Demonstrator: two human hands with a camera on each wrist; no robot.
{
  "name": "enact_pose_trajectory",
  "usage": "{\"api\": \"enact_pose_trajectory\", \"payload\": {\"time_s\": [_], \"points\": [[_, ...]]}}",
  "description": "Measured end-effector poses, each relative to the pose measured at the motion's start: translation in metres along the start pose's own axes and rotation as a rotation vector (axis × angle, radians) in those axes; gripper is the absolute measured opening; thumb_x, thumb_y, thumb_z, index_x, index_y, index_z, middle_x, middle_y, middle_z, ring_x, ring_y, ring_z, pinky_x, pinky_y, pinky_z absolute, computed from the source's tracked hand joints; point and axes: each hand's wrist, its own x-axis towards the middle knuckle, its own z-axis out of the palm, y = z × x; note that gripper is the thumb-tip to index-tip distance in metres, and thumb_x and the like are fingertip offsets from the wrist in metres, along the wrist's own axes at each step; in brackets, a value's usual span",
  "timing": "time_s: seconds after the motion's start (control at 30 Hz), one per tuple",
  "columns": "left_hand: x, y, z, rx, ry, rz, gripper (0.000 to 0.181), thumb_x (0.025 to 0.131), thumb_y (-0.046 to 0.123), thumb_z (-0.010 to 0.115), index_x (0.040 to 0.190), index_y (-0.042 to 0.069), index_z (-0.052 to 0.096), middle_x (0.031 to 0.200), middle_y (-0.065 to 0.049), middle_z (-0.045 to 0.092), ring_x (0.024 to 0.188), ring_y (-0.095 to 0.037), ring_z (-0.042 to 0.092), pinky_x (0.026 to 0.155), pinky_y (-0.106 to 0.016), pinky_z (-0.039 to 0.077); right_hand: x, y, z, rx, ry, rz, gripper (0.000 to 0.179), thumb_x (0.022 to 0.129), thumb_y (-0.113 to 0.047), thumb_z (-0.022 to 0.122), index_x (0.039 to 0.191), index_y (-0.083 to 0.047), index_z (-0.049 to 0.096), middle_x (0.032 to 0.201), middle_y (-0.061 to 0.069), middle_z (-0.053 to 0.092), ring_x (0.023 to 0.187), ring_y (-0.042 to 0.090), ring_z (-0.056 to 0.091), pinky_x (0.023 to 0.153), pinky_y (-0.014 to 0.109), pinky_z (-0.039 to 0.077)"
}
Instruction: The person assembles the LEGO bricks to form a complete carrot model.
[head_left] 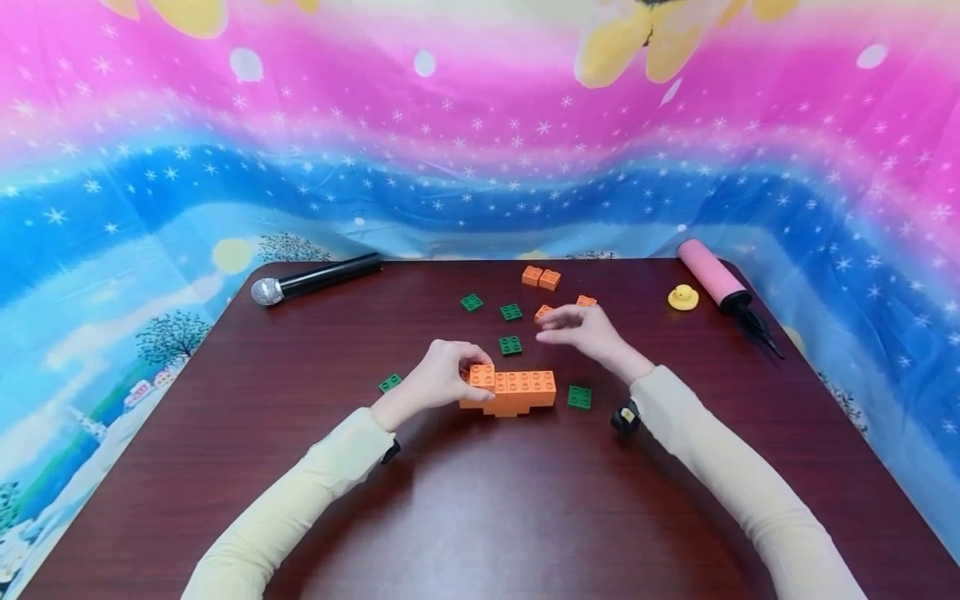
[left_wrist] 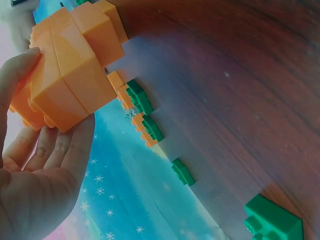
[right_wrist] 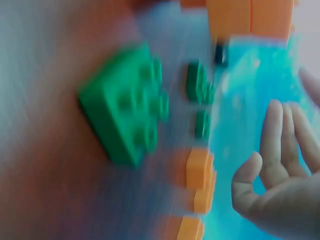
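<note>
An orange toy brick structure stands in the middle of the table, its lowest layer narrower than the layers above. My left hand grips its left end around a raised orange brick, thumb on the near side and fingers behind. In the left wrist view the thumb presses one face of the structure. My right hand hovers to the right and farther back, near loose orange bricks. Nothing sits between its fingers in the right wrist view. A green brick lies right of the structure.
More green bricks lie behind the structure, and another by the left wrist. Two orange bricks sit farther back. A microphone lies at back left; a yellow rubber duck and pink cylinder are at back right.
</note>
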Motion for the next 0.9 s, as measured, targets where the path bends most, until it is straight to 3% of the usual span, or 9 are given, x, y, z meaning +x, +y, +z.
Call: {"api": "enact_pose_trajectory", "payload": {"time_s": [0.13,0.3,0.43,0.57,0.7,0.9], "points": [[-0.001,-0.001,-0.002,0.001,-0.003,-0.022,0.031,0.071,0.024,0.085,0.095,0.011,0.070,0.084,0.001,0.067,0.067,-0.009,0.054,0.061,-0.022,0.047,0.022,0.007,-0.007,-0.035,0.093,0.076,0.044,0.084,-0.020,0.074,0.123,-0.004,0.062,0.121,0.017,0.063,0.114,0.030,0.056,0.096,0.047,0.045],[-0.001,-0.001,-0.001,-0.006,-0.002,-0.019,0.032,0.071,0.024,0.085,0.096,0.011,0.070,0.085,0.001,0.067,0.067,-0.009,0.054,0.061,-0.022,0.047,0.039,0.018,-0.005,-0.115,0.137,0.146,0.051,0.085,-0.020,0.073,0.131,-0.007,0.056,0.128,0.017,0.058,0.117,0.033,0.053,0.095,0.047,0.045],[-0.002,0.000,0.000,-0.027,-0.005,-0.025,0.032,0.071,0.023,0.085,0.096,0.010,0.070,0.085,0.000,0.068,0.067,-0.010,0.056,0.061,-0.021,0.047,0.045,0.024,-0.002,-0.109,0.132,0.186,0.054,0.085,-0.017,0.072,0.135,-0.006,0.053,0.131,0.019,0.054,0.109,0.030,0.061,0.092,0.045,0.048],[-0.002,0.000,0.002,-0.040,-0.007,-0.024,0.031,0.072,0.022,0.085,0.096,0.010,0.070,0.085,0.000,0.068,0.067,-0.010,0.056,0.061,-0.021,0.048,0.049,0.029,-0.002,-0.075,0.105,0.234,0.054,0.085,-0.015,0.072,0.135,-0.007,0.052,0.130,0.018,0.053,0.093,0.020,0.070,0.086,0.039,0.052],[0.000,0.000,0.002,-0.031,-0.010,-0.023,0.031,0.072,0.023,0.085,0.096,0.010,0.070,0.084,0.001,0.067,0.067,-0.009,0.054,0.060,-0.020,0.047,0.054,0.032,-0.001,-0.066,0.104,0.261,0.052,0.085,-0.014,0.072,0.133,-0.007,0.054,0.128,0.018,0.053,0.080,0.012,0.071,0.084,0.036,0.054],[-0.001,-0.002,0.000,-0.047,-0.004,-0.033,0.031,0.071,0.024,0.085,0.096,0.011,0.071,0.085,0.001,0.068,0.067,-0.008,0.055,0.061,-0.021,0.048,0.060,0.031,0.003,-0.076,0.105,0.258,0.045,0.086,-0.012,0.071,0.127,-0.003,0.057,0.123,0.020,0.055,0.076,0.013,0.071,0.086,0.038,0.054]]}}
